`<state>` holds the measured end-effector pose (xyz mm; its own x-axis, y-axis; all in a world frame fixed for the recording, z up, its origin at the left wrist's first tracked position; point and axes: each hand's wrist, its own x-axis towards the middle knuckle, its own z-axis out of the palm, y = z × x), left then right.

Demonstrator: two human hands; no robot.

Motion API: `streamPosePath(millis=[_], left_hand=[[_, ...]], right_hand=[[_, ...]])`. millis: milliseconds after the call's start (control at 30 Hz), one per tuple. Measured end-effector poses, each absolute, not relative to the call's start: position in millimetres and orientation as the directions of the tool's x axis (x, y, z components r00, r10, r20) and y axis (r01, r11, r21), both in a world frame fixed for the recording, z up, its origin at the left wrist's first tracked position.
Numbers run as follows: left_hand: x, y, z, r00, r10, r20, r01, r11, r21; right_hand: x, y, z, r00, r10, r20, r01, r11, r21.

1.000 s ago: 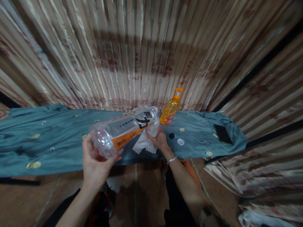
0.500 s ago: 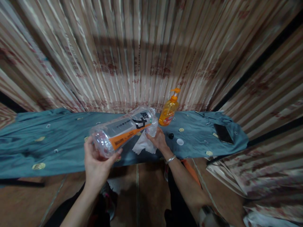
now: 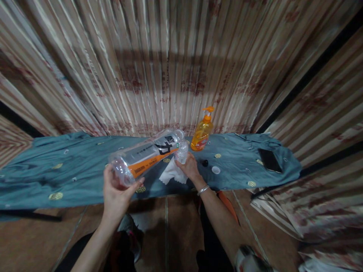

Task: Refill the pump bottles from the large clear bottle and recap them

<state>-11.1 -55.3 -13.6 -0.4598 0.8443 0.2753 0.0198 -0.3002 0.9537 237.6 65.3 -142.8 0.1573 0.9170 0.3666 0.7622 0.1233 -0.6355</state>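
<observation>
A large clear plastic bottle (image 3: 150,155) with an orange and grey label lies tilted in the air, its neck end up and to the right. My left hand (image 3: 117,192) grips its base. My right hand (image 3: 187,166) holds a small clear bottle (image 3: 181,151) close to the big bottle's neck; whether the two touch is hard to tell. Below them a white tissue (image 3: 173,173) rests on the blue cloth. An orange pump bottle (image 3: 202,132) stands just behind my right hand.
On the blue cloth (image 3: 90,162) right of my hand lie a small black cap (image 3: 205,163) and a white round lid (image 3: 216,170). Farther right is a dark phone (image 3: 270,160). A striped curtain (image 3: 170,75) hangs behind, with dark poles at both sides.
The large bottle's neck end has shifted slightly left, with both hands still holding their bottles. The view has moved a little.
</observation>
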Motion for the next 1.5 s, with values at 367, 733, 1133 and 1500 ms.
streamPosePath(millis=[367,733,1133,1500], left_hand=[[-9,-55,-15,-0.459,0.849,0.261,0.030,-0.279,0.960],[-2,-50,-19,-0.506,0.811,0.294,-0.035,-0.360,0.932],[2,-47,-25,-0.549,0.775,0.313,-0.061,-0.410,0.910],[7,-48,-25,-0.563,0.775,0.287,-0.088,-0.402,0.911]], right_hand=[[237,68,-144,0.152,0.919,0.363,0.745,0.135,-0.654],[237,68,-144,0.177,0.909,0.376,0.731,0.135,-0.669],[235,67,-143,0.187,0.909,0.373,0.747,0.115,-0.655],[238,67,-143,0.156,0.914,0.374,0.764,0.128,-0.632]])
